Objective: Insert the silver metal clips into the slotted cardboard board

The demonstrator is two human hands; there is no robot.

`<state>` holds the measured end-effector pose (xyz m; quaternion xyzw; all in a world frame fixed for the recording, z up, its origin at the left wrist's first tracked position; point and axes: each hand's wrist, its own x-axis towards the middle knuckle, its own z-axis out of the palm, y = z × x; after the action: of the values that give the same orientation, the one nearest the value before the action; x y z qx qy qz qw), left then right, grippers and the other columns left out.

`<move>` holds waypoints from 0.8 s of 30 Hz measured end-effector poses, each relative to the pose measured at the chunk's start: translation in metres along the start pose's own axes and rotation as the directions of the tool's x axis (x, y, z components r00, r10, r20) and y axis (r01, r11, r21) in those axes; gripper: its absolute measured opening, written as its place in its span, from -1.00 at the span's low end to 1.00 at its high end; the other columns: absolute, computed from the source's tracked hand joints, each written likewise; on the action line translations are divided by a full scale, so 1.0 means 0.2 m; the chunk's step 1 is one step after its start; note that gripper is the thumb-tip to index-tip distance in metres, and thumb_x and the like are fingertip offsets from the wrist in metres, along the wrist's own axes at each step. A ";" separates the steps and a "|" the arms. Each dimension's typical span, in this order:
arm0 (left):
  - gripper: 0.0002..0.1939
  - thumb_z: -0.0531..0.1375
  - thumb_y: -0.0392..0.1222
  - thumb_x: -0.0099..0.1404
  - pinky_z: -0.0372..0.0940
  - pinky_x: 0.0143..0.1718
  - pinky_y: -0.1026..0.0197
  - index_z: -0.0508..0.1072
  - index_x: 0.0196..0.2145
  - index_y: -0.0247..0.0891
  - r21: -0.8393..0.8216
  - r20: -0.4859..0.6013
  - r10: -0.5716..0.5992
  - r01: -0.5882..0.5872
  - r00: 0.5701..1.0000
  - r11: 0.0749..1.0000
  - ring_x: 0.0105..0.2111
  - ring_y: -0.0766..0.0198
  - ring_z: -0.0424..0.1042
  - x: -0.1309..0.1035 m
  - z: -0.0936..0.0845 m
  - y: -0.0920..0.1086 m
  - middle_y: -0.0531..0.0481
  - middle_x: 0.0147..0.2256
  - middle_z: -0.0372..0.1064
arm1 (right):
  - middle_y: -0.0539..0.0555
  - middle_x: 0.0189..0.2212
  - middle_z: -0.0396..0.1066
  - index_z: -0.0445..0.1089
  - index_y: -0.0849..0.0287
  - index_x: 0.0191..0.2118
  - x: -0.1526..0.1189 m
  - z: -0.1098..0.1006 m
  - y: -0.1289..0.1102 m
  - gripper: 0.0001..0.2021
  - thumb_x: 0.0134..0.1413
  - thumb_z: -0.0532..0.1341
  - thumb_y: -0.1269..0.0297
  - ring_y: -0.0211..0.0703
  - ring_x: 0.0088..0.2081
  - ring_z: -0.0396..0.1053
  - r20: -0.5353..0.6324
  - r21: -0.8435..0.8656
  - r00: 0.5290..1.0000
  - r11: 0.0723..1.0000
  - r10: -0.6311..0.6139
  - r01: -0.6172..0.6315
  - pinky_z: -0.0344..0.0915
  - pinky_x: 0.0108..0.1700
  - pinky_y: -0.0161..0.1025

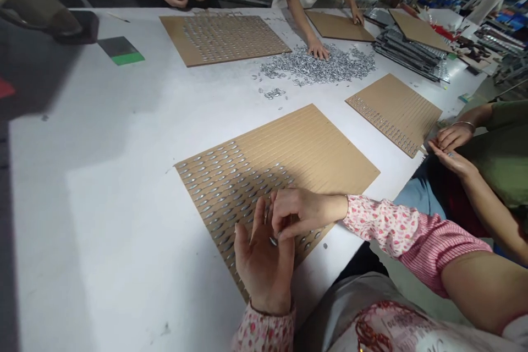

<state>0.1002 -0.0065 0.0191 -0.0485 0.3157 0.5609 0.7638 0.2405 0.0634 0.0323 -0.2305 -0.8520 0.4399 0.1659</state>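
Note:
Palm up and loosely cupped, my left hand is over the lower part of a brown grooved board. A small silver leaf-shaped piece shows in the palm; anything deeper in it is hidden. My right hand bends over that palm, thumb and fingers pinched together right beside the piece. Whether something is between those fingertips I cannot make out. Rows of similar silver pieces fill the board's left side, while its upper right shows bare grooves. My hands cover part of the rows.
A heap of loose silver pieces lies beyond my board, a co-worker's hand on it. Other boards lie right and far left. A green-edged scraper-like plate is on the white table. Dark trays are stacked back right.

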 end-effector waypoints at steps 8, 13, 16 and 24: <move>-0.63 0.04 -0.08 0.34 0.28 0.04 0.07 0.50 -0.16 -0.41 -0.217 -0.124 -0.016 -0.012 0.992 0.976 0.06 0.05 0.32 0.03 0.04 0.00 -0.28 -0.08 0.43 | -0.06 -0.53 0.35 0.36 0.28 -0.37 0.15 -0.15 0.28 -0.79 0.01 0.25 0.20 -0.39 -0.49 0.25 -0.459 0.413 0.774 0.876 0.436 -0.248 0.20 -0.38 -0.39; -0.67 0.04 -0.13 0.34 0.30 0.01 0.12 0.53 -0.23 -0.38 -0.215 -0.143 -0.021 -0.011 0.989 0.977 0.00 0.11 0.38 0.03 0.03 0.00 -0.22 -0.17 0.48 | -0.04 -0.49 0.37 0.41 0.30 -0.37 0.24 -0.19 0.42 -0.89 0.01 0.23 0.35 -0.38 -0.44 0.27 -0.434 0.179 0.817 0.926 0.379 -0.334 0.18 -0.29 -0.38; -0.68 0.05 -0.14 0.33 0.31 0.00 0.13 0.53 -0.24 -0.39 -0.208 -0.148 -0.026 -0.005 0.989 0.978 -0.02 0.12 0.39 0.03 0.03 -0.01 -0.22 -0.18 0.48 | -0.04 -0.50 0.36 0.44 0.27 -0.39 0.25 -0.19 0.45 -0.92 0.02 0.24 0.36 -0.34 -0.39 0.25 -0.448 -0.050 0.838 0.928 0.311 -0.370 0.13 -0.21 -0.35; -0.70 0.07 -0.14 0.30 0.30 0.01 0.13 0.54 -0.24 -0.36 -0.182 -0.124 -0.026 0.003 0.992 0.983 -0.02 0.13 0.39 0.04 0.02 -0.01 -0.20 -0.18 0.49 | -0.03 -0.48 0.35 0.44 0.24 -0.41 0.28 -0.19 0.48 -0.97 0.00 0.26 0.41 -0.30 -0.34 0.24 -0.425 -0.255 0.870 0.889 0.250 -0.380 0.07 -0.08 -0.30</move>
<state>0.1050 -0.0003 0.0170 -0.1557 0.3105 0.5774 0.7389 0.2355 0.1673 -0.0221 -0.4737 -0.8147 0.2589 0.2120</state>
